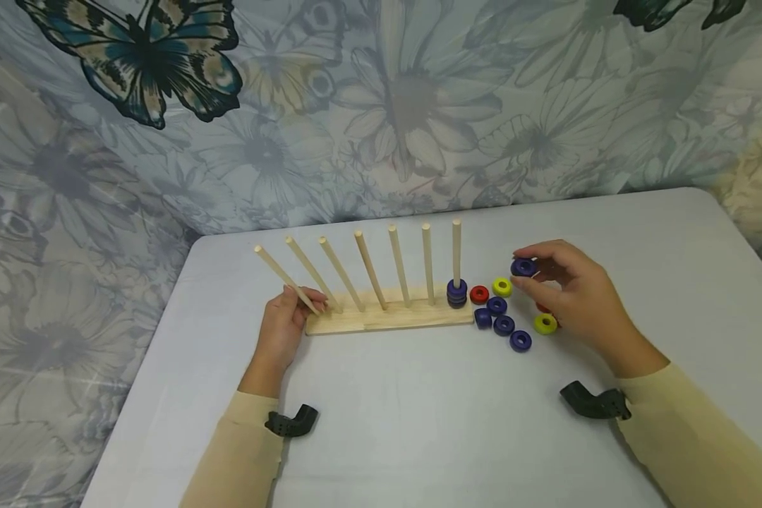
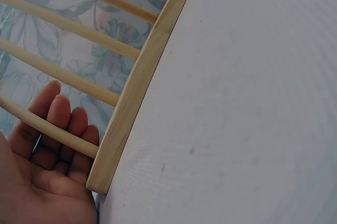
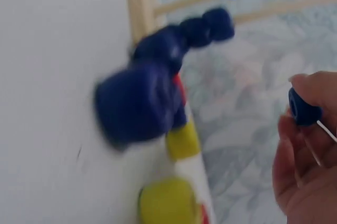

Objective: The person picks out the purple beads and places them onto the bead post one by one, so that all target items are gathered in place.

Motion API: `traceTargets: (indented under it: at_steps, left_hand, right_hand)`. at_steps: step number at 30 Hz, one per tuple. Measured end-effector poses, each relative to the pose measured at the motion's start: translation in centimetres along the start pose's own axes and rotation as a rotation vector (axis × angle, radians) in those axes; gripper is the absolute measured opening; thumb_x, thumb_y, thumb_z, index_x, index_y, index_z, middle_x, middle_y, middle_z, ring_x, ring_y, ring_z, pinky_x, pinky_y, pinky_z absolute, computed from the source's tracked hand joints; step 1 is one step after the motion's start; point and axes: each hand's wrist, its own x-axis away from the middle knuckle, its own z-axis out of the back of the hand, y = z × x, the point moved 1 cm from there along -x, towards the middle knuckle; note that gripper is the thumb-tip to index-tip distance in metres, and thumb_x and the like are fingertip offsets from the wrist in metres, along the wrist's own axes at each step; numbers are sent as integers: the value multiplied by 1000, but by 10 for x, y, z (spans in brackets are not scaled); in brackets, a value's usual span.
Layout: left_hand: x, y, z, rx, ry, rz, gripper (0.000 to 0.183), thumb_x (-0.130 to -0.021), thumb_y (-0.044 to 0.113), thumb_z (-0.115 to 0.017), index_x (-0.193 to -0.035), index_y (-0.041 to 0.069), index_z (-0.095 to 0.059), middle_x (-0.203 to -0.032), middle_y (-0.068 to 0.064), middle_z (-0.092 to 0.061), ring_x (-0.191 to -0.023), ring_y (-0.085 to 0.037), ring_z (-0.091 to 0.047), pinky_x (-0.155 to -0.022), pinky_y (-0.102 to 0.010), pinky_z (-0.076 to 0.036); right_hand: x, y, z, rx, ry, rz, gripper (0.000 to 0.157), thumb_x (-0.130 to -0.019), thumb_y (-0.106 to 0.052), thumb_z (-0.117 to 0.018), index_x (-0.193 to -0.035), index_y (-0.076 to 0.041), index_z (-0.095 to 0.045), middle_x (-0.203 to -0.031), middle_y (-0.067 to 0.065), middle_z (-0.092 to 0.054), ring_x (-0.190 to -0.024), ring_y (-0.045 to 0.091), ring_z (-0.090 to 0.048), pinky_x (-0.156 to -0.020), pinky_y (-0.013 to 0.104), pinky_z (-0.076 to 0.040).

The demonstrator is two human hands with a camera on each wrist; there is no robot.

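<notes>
A wooden rack (image 1: pixel 390 321) with a row of upright pegs stands on the table. At its left end my left hand (image 1: pixel 282 326) rests by the outermost peg (image 2: pixel 58 133), fingers (image 2: pixel 59 111) loosely extended behind it. Blue rings (image 1: pixel 456 296) are stacked on the rightmost peg. My right hand (image 1: pixel 574 296) pinches a blue ring (image 1: pixel 523 267) between thumb and fingertips, raised to the right of the rack. Below it lie loose blue rings (image 1: pixel 504 325), a red ring (image 1: pixel 479 294) and yellow rings (image 1: pixel 545 324). Another red piece is partly hidden behind the right hand.
The white-covered table (image 1: pixel 413 416) has its back edge against a floral cloth backdrop (image 1: pixel 413 106) with butterflies. Black mounts (image 1: pixel 292 422) sit at both wrists, over beige sleeves. In the right wrist view, nearby blue rings (image 3: pixel 134 105) look blurred.
</notes>
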Motion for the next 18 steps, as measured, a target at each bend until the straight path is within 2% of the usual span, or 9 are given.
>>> traceTargets:
  at_steps: [5,10,18]
  left_hand:
    - [0,0,0,-14,-1,-8,88,-102,72,-50,-104,-14,-72,-90,-5,-71,-96,-19,-72,-93,-29,-54]
    - [0,1,-1,-20,1,-10,90,-101,72,-50,-105,-16,-71,-90,-5,-72,-97,-18,-72,-94,-29,-54]
    - [0,1,0,-19,-4,-18,100,-99,75,-53,-107,-24,-66,-88,-6,-71,-95,-19,-71,-91,-30,-54]
  right_hand:
    - [-4,-18,-4,39,7,77,47,-85,15,-87,-128,-2,-75,-118,5,-72,-104,5,-60,-92,12,-48]
    - [-9,-36,-7,22,6,134,48,-83,17,-88,-126,0,-75,-118,4,-73,-103,6,-61,-92,13,-48]
    - [-18,-58,-7,-7,14,216,47,-81,20,-87,-123,3,-75,-116,5,-72,-101,11,-61,-91,16,-49]
